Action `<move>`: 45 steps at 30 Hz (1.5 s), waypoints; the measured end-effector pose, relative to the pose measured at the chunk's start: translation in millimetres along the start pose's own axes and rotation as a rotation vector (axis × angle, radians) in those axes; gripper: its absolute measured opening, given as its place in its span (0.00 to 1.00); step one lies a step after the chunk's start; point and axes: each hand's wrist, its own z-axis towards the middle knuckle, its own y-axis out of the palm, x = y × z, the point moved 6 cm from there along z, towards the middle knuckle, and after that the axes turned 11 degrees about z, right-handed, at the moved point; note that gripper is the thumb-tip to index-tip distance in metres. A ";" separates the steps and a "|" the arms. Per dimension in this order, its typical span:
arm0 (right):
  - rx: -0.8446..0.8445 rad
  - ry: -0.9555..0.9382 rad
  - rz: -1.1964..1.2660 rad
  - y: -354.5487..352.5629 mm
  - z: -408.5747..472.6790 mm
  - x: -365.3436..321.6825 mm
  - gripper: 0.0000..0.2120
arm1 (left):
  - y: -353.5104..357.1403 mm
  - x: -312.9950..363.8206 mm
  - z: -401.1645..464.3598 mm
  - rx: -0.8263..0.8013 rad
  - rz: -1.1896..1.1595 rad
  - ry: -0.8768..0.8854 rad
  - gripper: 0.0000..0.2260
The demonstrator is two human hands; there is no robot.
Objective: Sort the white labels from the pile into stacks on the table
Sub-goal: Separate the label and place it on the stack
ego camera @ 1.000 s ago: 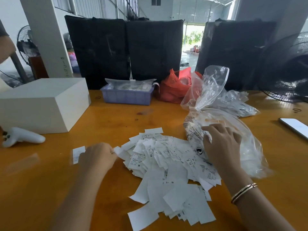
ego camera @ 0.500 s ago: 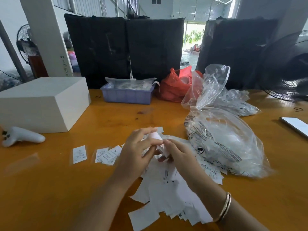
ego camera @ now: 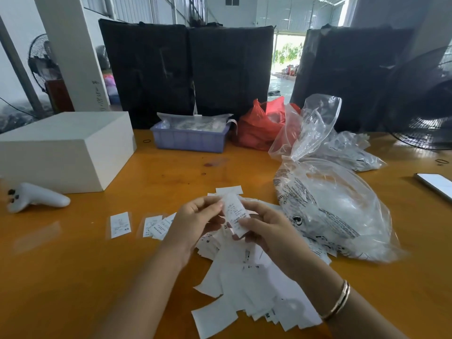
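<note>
A loose pile of white labels [ego camera: 247, 285] lies on the orange table [ego camera: 73, 277] in front of me. Above the pile I hold one printed white label [ego camera: 234, 212] upright. My left hand [ego camera: 195, 223] pinches its left edge and my right hand [ego camera: 266, 231] pinches its lower right side. To the left lie a single label marked XS [ego camera: 119, 225] and a small stack of labels [ego camera: 156, 226], side by side on the table.
A big clear plastic bag [ego camera: 342, 211] lies right of the pile, with more clear bags and a red bag [ego camera: 259, 128] behind. A white box [ego camera: 63, 150], a white controller [ego camera: 36, 196], a purple tray [ego camera: 188, 138] and a phone [ego camera: 435, 184] stand around.
My hands left the pile and the bag, met above the pile and lifted one label. The small stack at the left came into sight once my left hand moved away.
</note>
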 end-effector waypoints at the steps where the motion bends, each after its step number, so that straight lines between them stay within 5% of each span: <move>1: 0.000 -0.001 0.054 -1.3 0.9 0.0 0.15 | -1.8 -1.8 1.1 0.031 -0.025 -0.010 0.04; 6: 0.091 0.011 0.198 -16.1 4.4 0.1 0.15 | -7.2 -4.7 1.3 0.094 -0.065 -0.048 0.02; 17: 0.183 -0.079 -0.220 -19.6 4.9 -0.1 0.10 | 2.7 -5.5 0.4 -0.050 0.055 -0.032 0.07; 25: 0.257 -0.067 -0.276 -31.7 4.6 -11.7 0.16 | -8.8 -7.5 0.9 0.113 -0.030 -0.057 0.05; 30: 0.340 -0.086 -0.097 -45.1 2.2 -17.7 0.01 | -9.5 -8.7 1.7 0.103 -0.175 -0.096 0.06; 36: 0.346 -0.039 0.477 -44.7 1.7 -12.1 0.08 | -2.7 -8.1 -0.8 0.076 -0.244 -0.099 0.08; 45: 0.338 -0.027 0.448 -27.8 4.7 -0.9 0.03 | 15.4 -2.7 -5.4 0.007 -0.009 -0.024 0.07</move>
